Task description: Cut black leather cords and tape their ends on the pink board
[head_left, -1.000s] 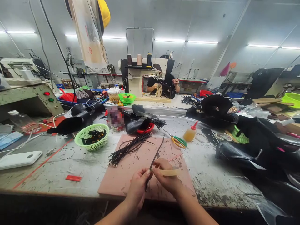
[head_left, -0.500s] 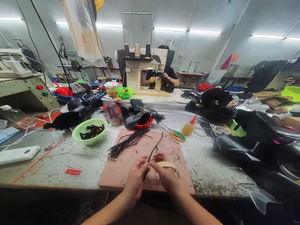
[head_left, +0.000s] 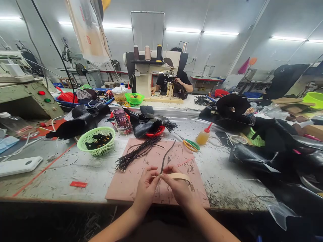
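Note:
My left hand [head_left: 147, 185] and my right hand [head_left: 178, 186] meet over a pink cutting mat [head_left: 126, 190] near the table's front edge. Both pinch a thin black strap [head_left: 167, 155] that runs away from me across the mat. A beige strip of tape [head_left: 180, 176] curls over my right hand's fingers. A bundle of similar black straps [head_left: 137, 153] lies on the mat to the left of my hands.
A green basket of black parts [head_left: 96, 141] sits left of the mat, a white phone-like case [head_left: 19, 165] further left. Scissors [head_left: 190, 144] and a glue bottle [head_left: 204, 135] lie behind the mat. Black leather pieces [head_left: 272, 148] crowd the right. Another person [head_left: 174, 84] works at a sewing machine [head_left: 151, 75] opposite.
My hands have drawn closer together and slid up the strap, so less of it hangs below them. The view has tilted down slightly.

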`<action>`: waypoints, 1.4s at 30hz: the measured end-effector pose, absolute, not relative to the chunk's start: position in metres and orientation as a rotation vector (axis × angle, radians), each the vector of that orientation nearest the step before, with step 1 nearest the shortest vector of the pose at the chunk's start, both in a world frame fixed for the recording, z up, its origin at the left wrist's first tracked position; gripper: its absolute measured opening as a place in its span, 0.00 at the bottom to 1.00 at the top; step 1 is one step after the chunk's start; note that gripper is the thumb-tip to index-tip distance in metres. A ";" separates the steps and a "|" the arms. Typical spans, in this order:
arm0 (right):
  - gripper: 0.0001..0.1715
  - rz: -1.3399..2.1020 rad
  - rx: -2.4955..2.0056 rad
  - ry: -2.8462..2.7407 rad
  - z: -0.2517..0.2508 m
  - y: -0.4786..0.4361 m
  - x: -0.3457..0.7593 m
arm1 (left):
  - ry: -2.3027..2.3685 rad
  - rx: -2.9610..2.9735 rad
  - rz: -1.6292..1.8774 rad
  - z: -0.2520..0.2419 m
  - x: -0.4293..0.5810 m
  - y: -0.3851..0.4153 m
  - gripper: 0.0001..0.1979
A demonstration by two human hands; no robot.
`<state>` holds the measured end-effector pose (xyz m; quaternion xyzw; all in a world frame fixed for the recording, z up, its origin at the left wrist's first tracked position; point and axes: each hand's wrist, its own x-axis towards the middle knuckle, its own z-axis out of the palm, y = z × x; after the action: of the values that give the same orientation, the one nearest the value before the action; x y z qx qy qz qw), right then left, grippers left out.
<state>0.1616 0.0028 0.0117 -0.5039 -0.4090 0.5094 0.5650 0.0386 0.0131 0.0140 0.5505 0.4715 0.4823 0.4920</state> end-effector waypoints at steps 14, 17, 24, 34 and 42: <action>0.04 1.018 -0.985 -1.218 0.010 0.006 0.166 | 0.816 0.697 0.996 0.027 0.042 0.013 0.13; 0.06 1.085 -0.915 -1.244 0.011 0.008 0.167 | 0.739 0.564 0.955 0.032 0.042 0.012 0.15; 0.09 1.144 -0.872 -1.293 0.013 0.008 0.168 | 0.763 0.598 0.918 0.034 0.042 0.013 0.16; 0.03 0.974 -0.836 -1.585 0.024 0.014 0.180 | 0.800 0.695 0.855 0.035 0.038 0.010 0.14; 0.06 1.019 -0.745 -1.721 0.041 0.011 0.186 | 0.723 0.635 0.685 0.035 0.034 0.012 0.14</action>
<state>0.1861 0.0106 0.0414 -0.3059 -0.7062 0.4180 0.4827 0.0337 0.0125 0.0355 0.2995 0.3409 0.3227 0.8306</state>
